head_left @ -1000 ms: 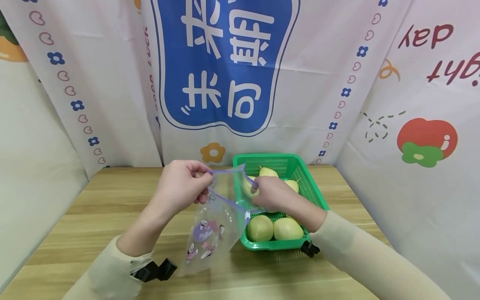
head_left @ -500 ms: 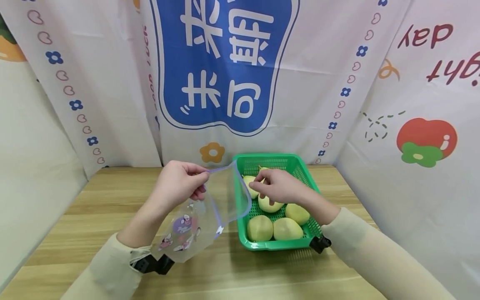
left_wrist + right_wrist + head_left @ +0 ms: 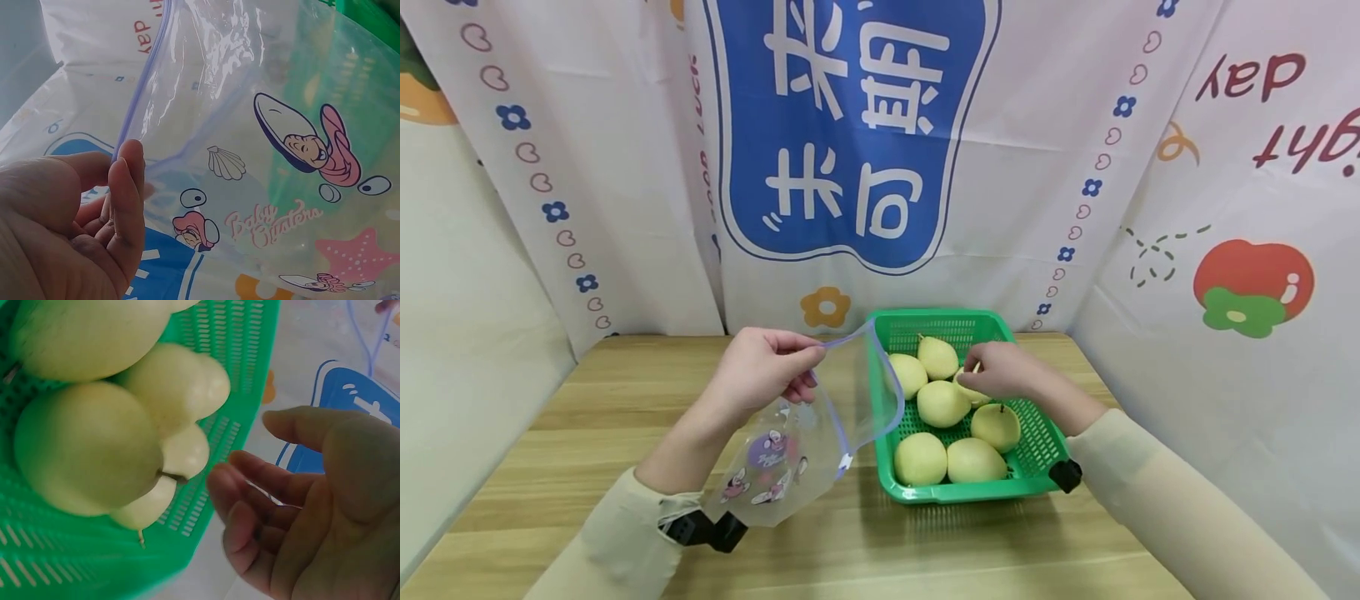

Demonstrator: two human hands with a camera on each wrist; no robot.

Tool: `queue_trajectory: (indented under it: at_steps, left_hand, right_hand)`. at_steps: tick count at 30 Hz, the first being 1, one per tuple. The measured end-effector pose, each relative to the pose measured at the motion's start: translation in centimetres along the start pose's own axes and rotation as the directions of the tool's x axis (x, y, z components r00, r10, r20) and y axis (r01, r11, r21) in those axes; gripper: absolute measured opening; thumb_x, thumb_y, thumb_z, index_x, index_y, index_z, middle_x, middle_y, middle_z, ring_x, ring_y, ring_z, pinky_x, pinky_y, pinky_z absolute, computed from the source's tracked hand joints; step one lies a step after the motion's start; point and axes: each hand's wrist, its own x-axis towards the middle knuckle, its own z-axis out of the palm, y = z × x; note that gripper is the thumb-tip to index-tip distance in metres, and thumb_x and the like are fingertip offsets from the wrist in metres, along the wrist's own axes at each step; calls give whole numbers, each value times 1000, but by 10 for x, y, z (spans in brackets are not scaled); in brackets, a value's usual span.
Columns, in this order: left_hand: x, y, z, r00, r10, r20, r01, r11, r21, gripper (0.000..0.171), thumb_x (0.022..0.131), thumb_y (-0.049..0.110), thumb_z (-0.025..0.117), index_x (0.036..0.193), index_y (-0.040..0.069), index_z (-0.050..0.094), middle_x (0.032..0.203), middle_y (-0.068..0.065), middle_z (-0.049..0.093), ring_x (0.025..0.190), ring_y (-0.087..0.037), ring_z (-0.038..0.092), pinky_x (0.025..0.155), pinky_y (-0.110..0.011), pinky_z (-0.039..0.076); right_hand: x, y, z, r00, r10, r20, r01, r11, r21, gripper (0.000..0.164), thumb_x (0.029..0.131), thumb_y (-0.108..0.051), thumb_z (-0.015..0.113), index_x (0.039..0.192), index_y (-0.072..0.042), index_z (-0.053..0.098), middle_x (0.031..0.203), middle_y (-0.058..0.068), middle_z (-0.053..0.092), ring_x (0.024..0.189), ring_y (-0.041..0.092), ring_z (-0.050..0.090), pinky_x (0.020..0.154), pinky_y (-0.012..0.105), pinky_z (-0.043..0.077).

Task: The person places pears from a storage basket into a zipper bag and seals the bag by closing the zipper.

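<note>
In the head view my left hand point(image 3: 771, 371) pinches the purple zip edge of a clear zip-lock bag point(image 3: 790, 454). The bag hangs tilted with its mouth spread toward the basket, and its printed oysters and starfish point(image 3: 359, 253) face the left wrist camera. My right hand point(image 3: 1000, 369) is over the right side of a green plastic basket point(image 3: 928, 493), partly covering a pear point(image 3: 976, 393). In the right wrist view its fingers point(image 3: 240, 525) are loosely bent and hold nothing. Several pale yellow-green pears lie in the basket, among them a front one point(image 3: 921, 458) and a stemmed one point(image 3: 87, 450).
The basket stands on a wood-grain table point(image 3: 625, 400), right of the middle. Behind the table hangs a printed white cloth point(image 3: 1015, 208) with a blue patch, and another printed cloth point(image 3: 1247, 400) borders the right side. The bag's mouth overlaps the basket's left rim in the head view.
My right hand has let go of the bag's mouth and moved right over the pears. The bag's lower part has swung left, while my left hand has stayed nearly in place.
</note>
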Motion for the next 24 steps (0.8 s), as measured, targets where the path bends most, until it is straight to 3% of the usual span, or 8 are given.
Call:
queue_trajectory:
  at_steps: [4, 7, 10, 11, 14, 17, 24]
  left_hand:
    - [1, -1, 1, 1000, -11, 3, 11, 1000, -12, 27, 96, 21, 71, 111, -1, 76, 72, -10, 72, 60, -20, 71, 59, -33, 63]
    - [1, -2, 2, 1000, -10, 4, 10, 1000, -21, 26, 96, 21, 72, 110, 1, 76, 72, -10, 72, 60, -20, 71, 60, -33, 63]
    - [1, -3, 2, 1000, 0, 6, 0, 1000, -31, 26, 96, 22, 72, 110, 1, 76, 72, -11, 72, 60, -20, 71, 60, -34, 63]
    - [1, -3, 2, 1000, 4, 6, -3, 999, -33, 26, 96, 22, 71, 110, 0, 76, 72, -11, 72, 60, -21, 71, 60, -34, 63]
    - [0, -2, 2, 1000, 8, 7, -7, 999, -39, 28, 96, 23, 71, 111, -1, 76, 73, -11, 72, 60, -21, 71, 60, -33, 63]
    - [0, -2, 1, 1000, 4, 8, -3, 999, -45, 30, 96, 23, 72, 111, -2, 75, 73, -10, 72, 60, -21, 72, 60, -33, 63]
    - [1, -1, 1, 1000, 9, 13, -8, 998, -56, 32, 96, 25, 73, 112, -3, 74, 74, -11, 72, 61, -21, 72, 60, -33, 63]
  right_hand:
    - [-2, 11, 4, 990, 65, 124, -55, 995, -87, 36, 96, -37, 64, 114, -6, 67, 101, 4, 70, 84, 17, 63, 77, 40, 55]
    - [-5, 15, 8, 970, 122, 212, -102, 990, -99, 33, 93, -35, 68, 102, -4, 66, 81, 0, 59, 67, 14, 50, 62, 33, 47]
    - [-10, 17, 11, 949, 162, 270, -139, 985, -104, 34, 90, -34, 73, 103, -4, 65, 83, 0, 55, 66, 16, 45, 57, 30, 41]
    - [-11, 17, 12, 944, 175, 281, -152, 983, -103, 33, 88, -32, 74, 105, -5, 65, 84, 0, 56, 65, 16, 45, 57, 30, 40]
    - [-14, 19, 14, 937, 189, 293, -161, 980, -116, 47, 87, -31, 77, 125, -6, 63, 113, 5, 65, 83, 20, 58, 63, 35, 52]
    - [-14, 21, 14, 929, 195, 314, -167, 979, -114, 52, 88, -27, 77, 133, -6, 61, 124, 9, 64, 89, 21, 61, 66, 37, 57]
    - [-14, 21, 16, 908, 197, 369, -177, 980, -88, 68, 88, -27, 80, 146, -7, 52, 120, 8, 62, 67, 17, 59, 61, 31, 57]
